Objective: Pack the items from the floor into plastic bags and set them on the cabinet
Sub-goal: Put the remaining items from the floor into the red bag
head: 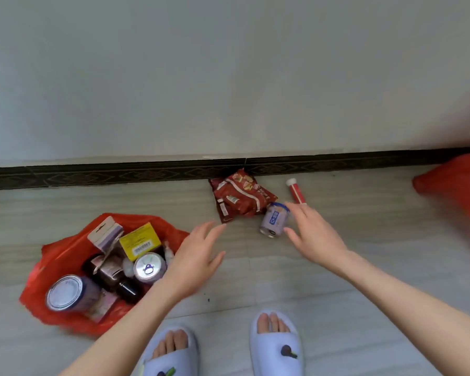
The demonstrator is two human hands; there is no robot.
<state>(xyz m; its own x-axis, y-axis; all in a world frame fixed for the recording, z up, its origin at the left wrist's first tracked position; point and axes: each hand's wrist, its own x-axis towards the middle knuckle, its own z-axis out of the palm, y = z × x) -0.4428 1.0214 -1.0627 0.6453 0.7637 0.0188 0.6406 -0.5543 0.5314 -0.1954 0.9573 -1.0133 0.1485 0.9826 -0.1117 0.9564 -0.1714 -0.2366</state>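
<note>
A red plastic bag (55,256) lies open on the floor at the left, holding several cans, boxes and small bottles. A dark red snack packet (239,198) leans near the skirting. Beside it lies a purple can (274,223), and behind that a red tube with a white cap (296,191). My left hand (194,260) hovers open between the bag and the packet, holding nothing. My right hand (314,234) is open just right of the purple can, fingers spread, close to it but not gripping it.
A white wall with a dark patterned skirting (120,175) runs across the back. A red plastic stool (456,185) stands at the right edge. My two feet in pale blue slippers (276,346) are at the bottom, on grey wood-look flooring.
</note>
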